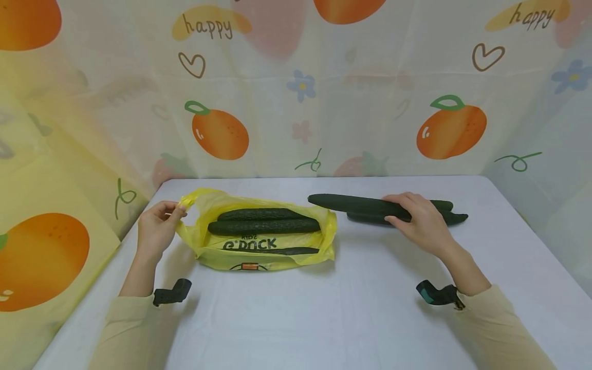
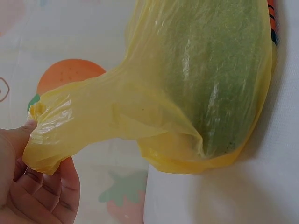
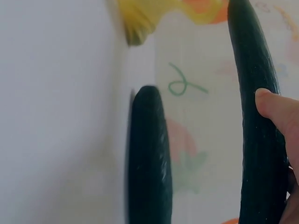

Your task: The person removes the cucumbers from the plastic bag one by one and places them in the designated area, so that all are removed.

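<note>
Cucumber (image 1: 353, 203) (tapered) is clasped by right grip (image 1: 423, 224); left grip (image 1: 156, 228) pinches crinkled plastic bag (image 1: 300, 241).

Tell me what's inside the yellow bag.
In the yellow bag, one cucumber lies in front of another cucumber. Nearer the viewer, a dark green strip shows, perhaps a third. Whatever lies beneath them is hidden.

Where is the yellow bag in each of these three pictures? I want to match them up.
Head: the yellow bag is left of centre, its left end pinched by the left hand.
Left wrist: it stretches from the hand at lower left up to the top edge.
Right wrist: only part shows, at the top edge.
Shared landmark: the white tabletop.
</note>
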Tool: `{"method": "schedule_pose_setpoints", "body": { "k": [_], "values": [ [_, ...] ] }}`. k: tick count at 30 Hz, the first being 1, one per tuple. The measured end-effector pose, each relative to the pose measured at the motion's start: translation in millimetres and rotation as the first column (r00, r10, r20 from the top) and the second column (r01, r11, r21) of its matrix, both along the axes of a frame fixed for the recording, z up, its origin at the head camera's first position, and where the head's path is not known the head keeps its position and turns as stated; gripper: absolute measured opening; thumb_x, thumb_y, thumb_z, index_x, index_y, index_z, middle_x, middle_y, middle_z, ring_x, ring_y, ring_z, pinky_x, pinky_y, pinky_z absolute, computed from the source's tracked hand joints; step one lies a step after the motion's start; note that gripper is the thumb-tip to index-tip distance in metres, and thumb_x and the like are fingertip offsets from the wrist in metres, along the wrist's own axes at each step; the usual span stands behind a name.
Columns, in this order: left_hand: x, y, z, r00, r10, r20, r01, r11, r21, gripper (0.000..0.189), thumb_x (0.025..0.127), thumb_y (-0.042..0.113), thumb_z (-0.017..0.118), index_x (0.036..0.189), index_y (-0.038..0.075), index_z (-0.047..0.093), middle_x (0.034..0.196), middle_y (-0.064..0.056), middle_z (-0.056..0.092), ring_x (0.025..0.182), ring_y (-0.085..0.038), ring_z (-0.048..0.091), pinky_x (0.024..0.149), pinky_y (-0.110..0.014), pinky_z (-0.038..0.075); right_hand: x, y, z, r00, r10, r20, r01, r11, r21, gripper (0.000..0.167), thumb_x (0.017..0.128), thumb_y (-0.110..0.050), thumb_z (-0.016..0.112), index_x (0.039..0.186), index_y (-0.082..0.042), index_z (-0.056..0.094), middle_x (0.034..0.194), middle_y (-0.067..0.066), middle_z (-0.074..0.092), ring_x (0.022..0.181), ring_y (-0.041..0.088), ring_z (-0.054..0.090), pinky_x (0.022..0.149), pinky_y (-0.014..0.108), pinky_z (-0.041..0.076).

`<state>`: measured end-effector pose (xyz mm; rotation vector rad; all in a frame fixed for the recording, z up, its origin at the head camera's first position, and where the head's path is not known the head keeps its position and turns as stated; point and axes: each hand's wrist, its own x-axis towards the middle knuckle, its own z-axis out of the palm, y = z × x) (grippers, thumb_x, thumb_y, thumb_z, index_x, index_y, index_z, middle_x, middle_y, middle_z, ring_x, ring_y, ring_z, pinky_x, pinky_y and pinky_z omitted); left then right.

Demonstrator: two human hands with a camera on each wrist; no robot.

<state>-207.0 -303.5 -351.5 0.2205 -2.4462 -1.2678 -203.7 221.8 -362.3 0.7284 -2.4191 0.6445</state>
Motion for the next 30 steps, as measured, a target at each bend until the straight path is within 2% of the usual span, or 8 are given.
{"method": "schedule_pose_setpoints", "body": {
  "k": [8,17,24,30],
  "values": [
    [0.4,-0.6,0.7,1.000,-0.002,0.013,0.002,1.000,-0.007,0.024,0.090,0.031,0.058,0.091,0.007,0.062,0.068,0.025,0.058,0.065,-0.003,0.053,0.052,-0.014,0.044,-0.6,21.6,-8.7,1.000,-0.023,0.021,0.023,1.000,0.001,0.042,0.073,-0.008,0.076,0.113,-0.008,0.061,0.100,0.008,0.063,0.094,0.026,0.056,0.079,0.046,0.043],
    [1.5,-0.5,2.1,1.000,0.004,0.011,-0.004,1.000,-0.015,0.025,0.090,0.030,0.058,0.093,0.005,0.062,0.068,0.024,0.058,0.066,-0.003,0.053,0.052,-0.014,0.044,0.4,47.2,-14.5,0.993,-0.061,0.103,0.057,0.998,0.038,0.041,0.076,-0.009,0.073,0.115,-0.008,0.060,0.104,0.009,0.063,0.095,0.027,0.056,0.074,0.047,0.047],
    [2.4,0.1,2.6,1.000,0.012,0.021,-0.012,1.000,-0.014,0.025,0.090,0.031,0.058,0.093,0.006,0.062,0.068,0.025,0.057,0.066,-0.003,0.053,0.053,-0.014,0.044,-1.7,60.9,-23.4,0.981,-0.060,0.184,0.046,0.996,0.080,0.040,0.078,-0.014,0.072,0.115,-0.010,0.059,0.110,0.013,0.062,0.101,0.033,0.053,0.082,0.052,0.043],
    [1.9,-0.3,2.6,1.000,0.014,0.025,-0.013,1.000,-0.012,0.025,0.090,0.031,0.058,0.092,0.007,0.061,0.068,0.025,0.057,0.067,-0.003,0.053,0.053,-0.014,0.044,-0.1,66.6,-26.6,0.971,-0.054,0.231,0.026,0.992,0.121,0.038,0.079,-0.014,0.071,0.116,-0.010,0.059,0.111,0.013,0.062,0.100,0.031,0.055,0.077,0.049,0.046]
  ]
}}
